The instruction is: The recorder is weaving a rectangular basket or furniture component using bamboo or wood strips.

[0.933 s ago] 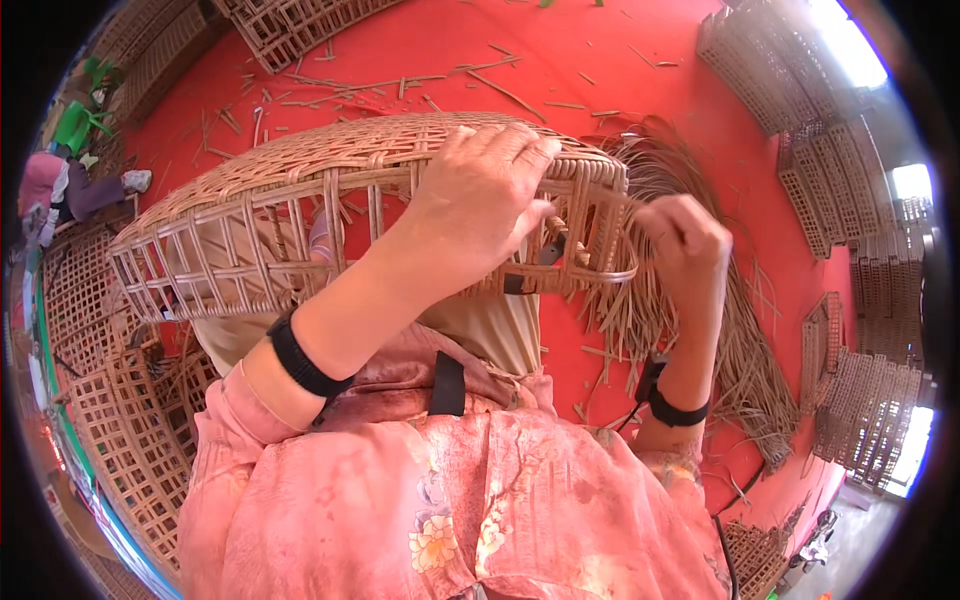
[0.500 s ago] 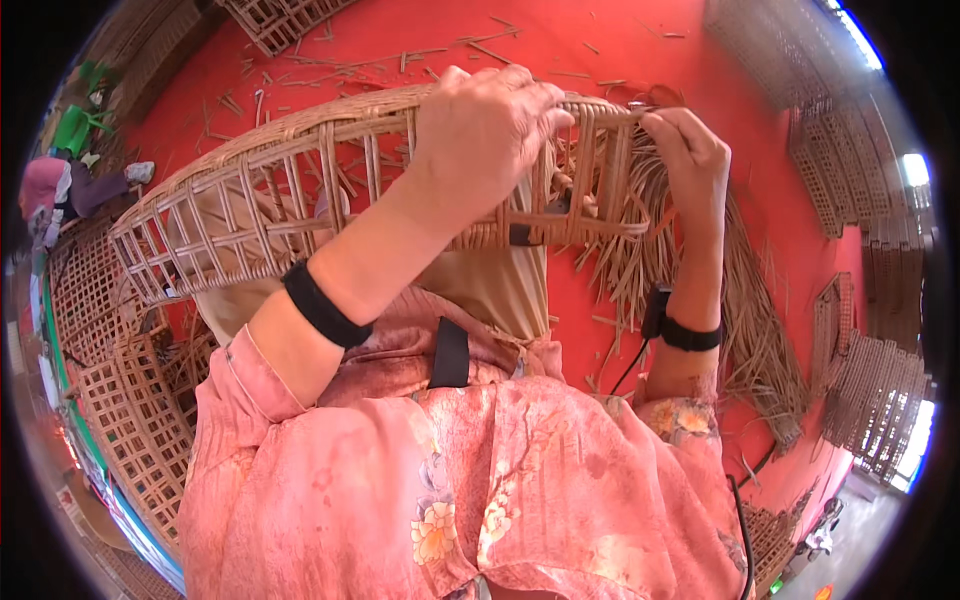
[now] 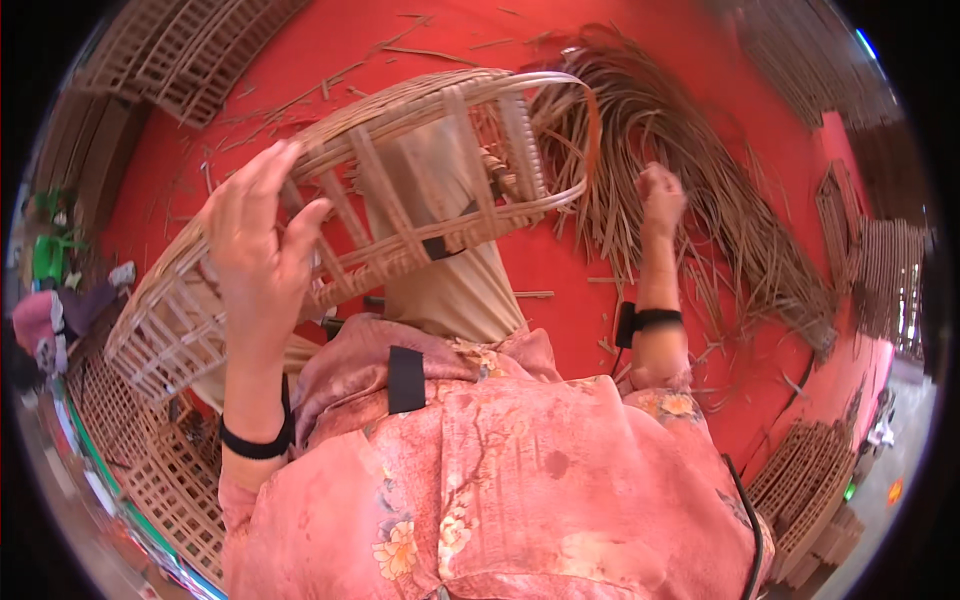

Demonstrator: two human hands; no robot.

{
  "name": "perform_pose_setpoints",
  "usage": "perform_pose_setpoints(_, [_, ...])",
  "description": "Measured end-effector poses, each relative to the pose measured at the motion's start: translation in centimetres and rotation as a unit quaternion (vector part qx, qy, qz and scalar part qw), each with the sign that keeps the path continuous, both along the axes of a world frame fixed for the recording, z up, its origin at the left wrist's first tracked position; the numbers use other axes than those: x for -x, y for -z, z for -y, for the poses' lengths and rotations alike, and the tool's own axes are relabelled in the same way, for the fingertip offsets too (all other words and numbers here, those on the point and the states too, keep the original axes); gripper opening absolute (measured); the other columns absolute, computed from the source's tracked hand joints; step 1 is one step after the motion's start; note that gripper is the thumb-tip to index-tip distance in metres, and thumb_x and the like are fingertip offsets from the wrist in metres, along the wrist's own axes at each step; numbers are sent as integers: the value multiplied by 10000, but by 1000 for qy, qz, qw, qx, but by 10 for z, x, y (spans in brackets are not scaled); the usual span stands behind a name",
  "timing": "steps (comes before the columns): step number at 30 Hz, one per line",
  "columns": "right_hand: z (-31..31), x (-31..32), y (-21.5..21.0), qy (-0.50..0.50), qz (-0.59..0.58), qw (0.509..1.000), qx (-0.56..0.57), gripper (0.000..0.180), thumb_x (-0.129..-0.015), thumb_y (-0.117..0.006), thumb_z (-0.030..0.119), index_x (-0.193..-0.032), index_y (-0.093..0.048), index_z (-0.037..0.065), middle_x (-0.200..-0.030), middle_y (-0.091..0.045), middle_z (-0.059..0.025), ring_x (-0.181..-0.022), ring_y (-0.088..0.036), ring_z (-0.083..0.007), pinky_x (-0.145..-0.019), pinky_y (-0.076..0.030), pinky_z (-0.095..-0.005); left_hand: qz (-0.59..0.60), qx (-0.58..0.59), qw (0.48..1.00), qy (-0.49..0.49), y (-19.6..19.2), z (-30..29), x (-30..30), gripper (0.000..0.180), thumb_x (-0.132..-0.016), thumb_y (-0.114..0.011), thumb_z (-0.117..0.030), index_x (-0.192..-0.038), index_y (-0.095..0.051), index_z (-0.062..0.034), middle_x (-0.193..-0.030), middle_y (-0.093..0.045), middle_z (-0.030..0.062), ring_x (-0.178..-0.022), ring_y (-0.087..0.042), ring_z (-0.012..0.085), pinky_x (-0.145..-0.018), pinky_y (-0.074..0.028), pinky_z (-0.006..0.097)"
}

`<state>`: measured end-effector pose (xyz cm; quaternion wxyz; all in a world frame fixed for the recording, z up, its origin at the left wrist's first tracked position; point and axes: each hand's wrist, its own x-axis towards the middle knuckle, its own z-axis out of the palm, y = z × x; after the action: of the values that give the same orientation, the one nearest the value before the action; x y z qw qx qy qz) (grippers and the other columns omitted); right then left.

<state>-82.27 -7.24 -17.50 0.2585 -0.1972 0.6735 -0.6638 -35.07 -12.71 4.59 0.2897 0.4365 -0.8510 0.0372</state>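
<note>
A long woven wicker frame (image 3: 390,225) with open slats lies slanted across my lap. Its right end carries a curved strip (image 3: 592,120) bowed outward in a loop. My left hand (image 3: 250,230) is over the frame's left half, fingers stretched along the braided rim and thumb held apart. To the right, away from the frame, my right hand (image 3: 660,200) is closed with its fingers curled; what they hold, if anything, is too small and blurred to make out. Just beyond that hand spreads a thick bundle of long brown strips (image 3: 720,190).
Offcuts of strip (image 3: 430,53) litter the red floor. Stacked lattice panels stand at the upper left (image 3: 190,60), lower left (image 3: 160,470) and right (image 3: 890,280). A person in pink and dark clothing (image 3: 40,325) is at the far left, near a green chair (image 3: 50,258).
My left hand has moved left along the frame from its right part. My right hand has come off the frame's right end and dropped lower. The frame has tilted and shifted left.
</note>
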Motion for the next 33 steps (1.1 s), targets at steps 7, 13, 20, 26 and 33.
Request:
perform_pose_setpoints(7, [-60,15,205,52,109,946,-300,91,-872,-641,77,-938,-692,39,-735,-658,-52,-622,-648,-157,-503,-486,-283,83,28,995,-43,6,15,-2,442,-1015,-555,-392,-1301,-621,-61,-1194,-672,121,-1075,-629,300,-944,-441,420])
perform_pose_setpoints(13, [-48,9,202,72,-44,866,-494,402,-883,-713,187,-1231,-668,-9,-1205,-681,-203,-1151,-628,-352,-960,-489,-425,100,3,993,-66,5,10,-5,478,-1061,-466,-390,-1300,-606,0,-1216,-661,173,-1089,-622,330,-952,-445,418])
perform_pose_setpoints(20, [-32,31,214,-46,-107,777,-619,466,-902,-673,326,-1227,-674,-8,-1227,-680,-214,-1170,-628,-378,-1006,-476,-454,89,-26,992,-82,4,11,-2,571,-1084,-381,-423,-1320,-548,69,-1259,-639,195,-1147,-586,332,-1006,-444,436])
perform_pose_setpoints(26, [-49,51,250,44,52,938,-340,253,-965,-573,142,-1119,-641,-47,-950,-718,-200,-770,-714,-285,-664,-583,-374,69,-43,992,-96,2,13,-1,580,-1082,-373,-432,-1334,-531,66,-1263,-630,212,-1151,-579,339,-1026,-439,440])
perform_pose_setpoints(33, [-63,49,94,-38,401,915,-35,102,-968,-585,39,-1061,-622,21,-769,-633,-27,-592,-608,-111,-480,-451,-229,108,-4,992,-61,2,16,2,510,-1070,-432,-394,-1310,-558,38,-1228,-661,175,-1112,-613,336,-971,-438,449])
